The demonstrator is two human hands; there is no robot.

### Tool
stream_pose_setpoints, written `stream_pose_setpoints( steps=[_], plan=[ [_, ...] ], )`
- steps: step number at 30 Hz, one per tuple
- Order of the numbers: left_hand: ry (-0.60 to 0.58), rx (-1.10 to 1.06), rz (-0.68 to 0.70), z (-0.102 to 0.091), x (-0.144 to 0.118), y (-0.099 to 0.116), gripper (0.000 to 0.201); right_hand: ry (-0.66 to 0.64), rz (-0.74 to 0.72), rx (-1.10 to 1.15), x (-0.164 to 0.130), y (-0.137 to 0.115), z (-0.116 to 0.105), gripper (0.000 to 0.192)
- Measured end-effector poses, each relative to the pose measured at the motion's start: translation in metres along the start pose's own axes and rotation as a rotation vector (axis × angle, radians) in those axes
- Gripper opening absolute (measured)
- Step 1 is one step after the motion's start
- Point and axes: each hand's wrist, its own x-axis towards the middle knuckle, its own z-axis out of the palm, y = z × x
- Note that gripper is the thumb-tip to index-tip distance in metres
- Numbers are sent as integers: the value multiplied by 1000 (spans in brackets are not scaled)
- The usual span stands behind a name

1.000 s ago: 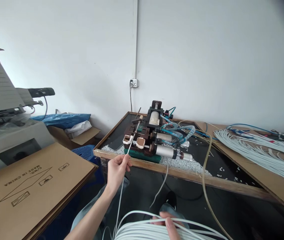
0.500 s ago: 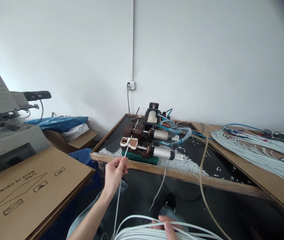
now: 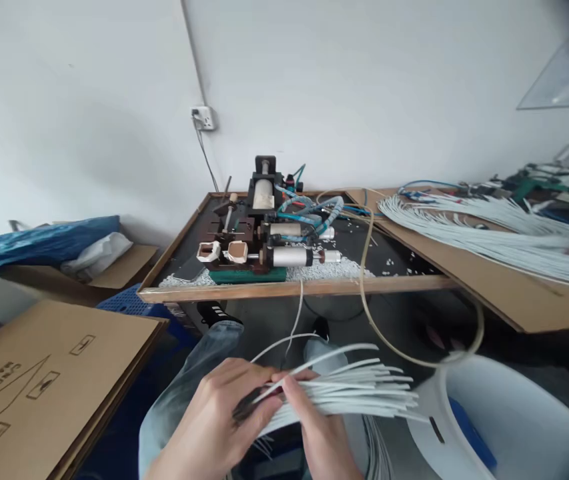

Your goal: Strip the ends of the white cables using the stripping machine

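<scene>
Over my lap, my left hand and my right hand both grip a bundle of white cables, whose cut ends fan out to the right. One loose cable arcs up out of the bundle between my hands. A small pneumatic machine with metal cylinders and blue hoses stands on the black, wood-framed table ahead of me, well beyond both hands. White cut bits lie scattered around its base.
A brown cardboard sheet lies at the left. A white bucket stands at my right knee, with a beige hose looping toward it. Many more white cables lie on the cardboard-covered bench at the right. A wall socket sits above the table.
My left hand has left the machine and come down to the bundle. The single cable is out of the machine. My view has swung right and down, bringing the bucket in.
</scene>
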Motion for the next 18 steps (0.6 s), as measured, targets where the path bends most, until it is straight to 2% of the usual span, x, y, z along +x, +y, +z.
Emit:
stream_pose_setpoints(
  steps=[3, 6, 9, 11, 13, 15, 18],
  plan=[
    [-48, -44, -23, 8, -7, -4, 27, 52, -10, -15, -2, -7, 3, 29],
    [-10, -132, -81, 11, -9, -15, 24, 48, 34, 21, -3, -10, 5, 29],
    [196, -274, -209, 4, -2, -23, 24, -13, 105, 79, -1, -11, 3, 32],
    [327, -502, -338, -6, 9, -25, 28, -2, 112, 95, 0, -10, 2, 36],
    [399, -782, -432, -18, 23, -24, 33, 23, 98, 108, 1, -7, 1, 39],
    [467, -957, -442, -27, 39, -24, 35, 44, 103, 120, 0, -3, 0, 40],
    [599, -915, -348, -33, 58, -31, 34, 53, 111, 68, 2, 4, -6, 37]
  ],
)
